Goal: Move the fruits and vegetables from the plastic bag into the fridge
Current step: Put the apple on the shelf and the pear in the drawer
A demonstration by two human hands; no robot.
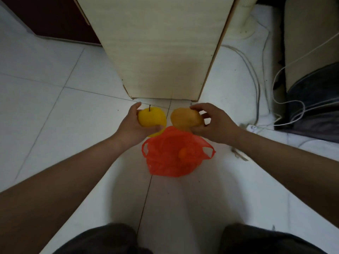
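Above the red plastic bag (170, 162) on the tiled floor (55, 107), the left hand (132, 123) has its grip curled round a yellow apple (151, 117), stem up, resting in the palm. The right hand (214, 123) has its grip clamped on a tan fruit (185, 119), fingers over its top. A small orange fruit (183, 153) lies inside the bag, below both grips. A pale wood-grain cabinet (165, 43) stands just beyond.

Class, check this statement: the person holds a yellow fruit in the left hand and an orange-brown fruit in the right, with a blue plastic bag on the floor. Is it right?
One error: the plastic bag is red, not blue, as the head view shows. The left hand holds the yellow fruit, the right hand the orange-brown fruit, and the bag lies on the floor.
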